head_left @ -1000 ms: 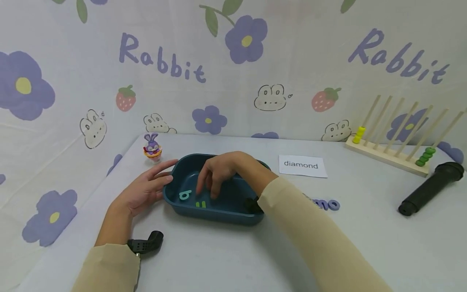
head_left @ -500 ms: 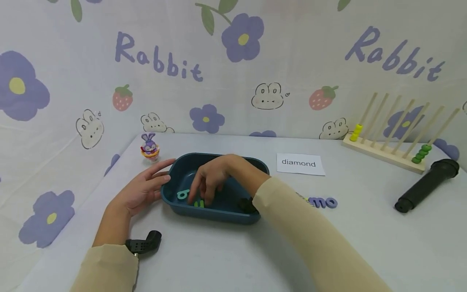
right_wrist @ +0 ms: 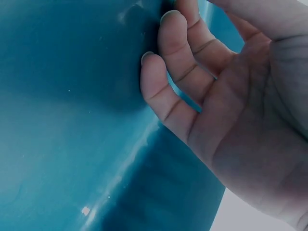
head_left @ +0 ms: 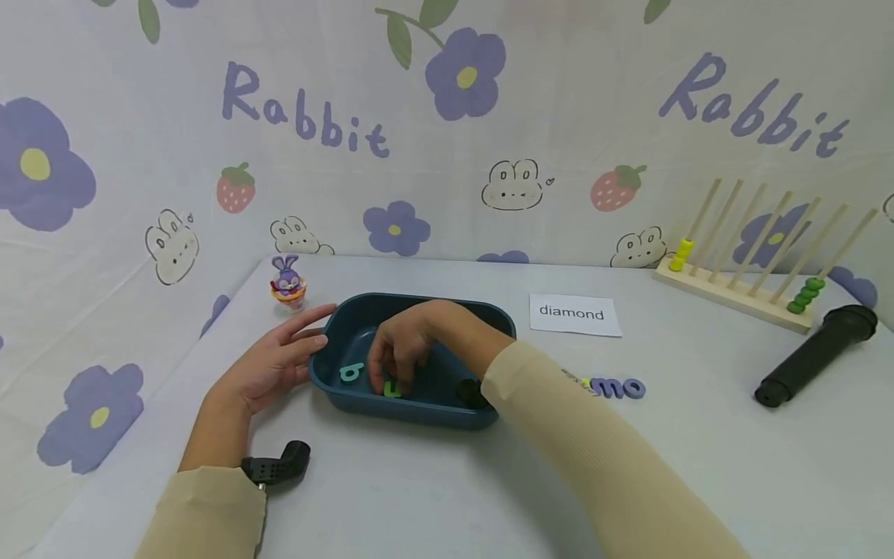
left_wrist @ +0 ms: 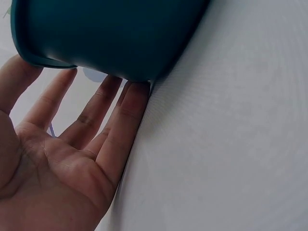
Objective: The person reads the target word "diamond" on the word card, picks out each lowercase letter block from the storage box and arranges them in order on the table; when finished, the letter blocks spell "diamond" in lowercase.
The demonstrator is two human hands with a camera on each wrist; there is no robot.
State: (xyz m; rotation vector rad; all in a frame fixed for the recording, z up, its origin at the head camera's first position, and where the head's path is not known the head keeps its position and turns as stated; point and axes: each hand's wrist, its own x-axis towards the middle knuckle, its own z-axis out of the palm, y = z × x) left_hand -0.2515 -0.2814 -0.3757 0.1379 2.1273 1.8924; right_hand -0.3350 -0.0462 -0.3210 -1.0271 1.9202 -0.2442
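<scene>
A dark teal tray (head_left: 419,414) sits on the white table. My left hand (head_left: 275,365) rests its fingers and thumb against the tray's left end, the fingers nearly straight; the left wrist view shows the fingertips touching the tray's outer wall (left_wrist: 106,43). My right hand (head_left: 408,338) reaches down inside and pinches a small green letter (head_left: 392,390) near the front wall, partly covered by the fingers. Left of it in the tray lies a turquoise letter (head_left: 351,373). In the right wrist view the outer fingers (right_wrist: 175,43) are bent, and the pinched letter is out of sight.
Purple letters (head_left: 606,387) lie right of the tray, partly behind the right sleeve (head_left: 559,419). Behind them lies a white card (head_left: 575,314) reading "diamond". A wooden bead rack (head_left: 733,296) and black microphone-like object (head_left: 813,357) are at right, a rabbit figurine (head_left: 288,283) back left.
My right hand has moved left and forward-down to the green letter, and its fingers have closed on it. The letter has turned slightly. My left hand stays against the tray.
</scene>
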